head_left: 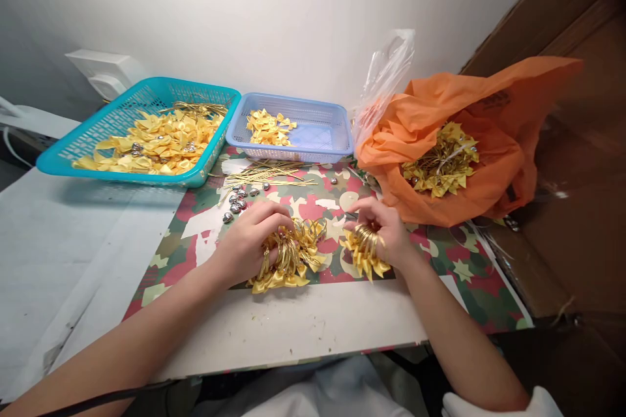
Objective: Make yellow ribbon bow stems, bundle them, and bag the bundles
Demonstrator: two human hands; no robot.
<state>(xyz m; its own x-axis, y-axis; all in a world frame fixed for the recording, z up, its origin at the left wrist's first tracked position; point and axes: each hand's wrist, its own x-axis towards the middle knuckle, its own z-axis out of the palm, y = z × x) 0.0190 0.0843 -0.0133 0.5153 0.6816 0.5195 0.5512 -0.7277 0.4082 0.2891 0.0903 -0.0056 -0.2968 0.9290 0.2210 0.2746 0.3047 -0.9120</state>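
Observation:
My left hand (254, 234) is curled round a bunch of yellow ribbon bows (286, 267) with looped gold wires, low over the patterned mat. To its right, my right hand (384, 228) has its fingers closed on a smaller bunch of yellow bows (366, 255), whose gold wire loops hang over the fingers. The two bunches are apart. Several silver bells (237, 203) lie just beyond my left hand, beside loose gold wires (268, 174). A single bell (334, 180) rests farther right.
A teal basket (195, 177) of yellow bows stands back left, next to a blue basket (313, 155) with fewer bows. An orange bag (440, 212) holding wired yellow bows sits at the right, with cardboard (577, 176) beyond. The camouflage-patterned mat (161, 260) covers the table.

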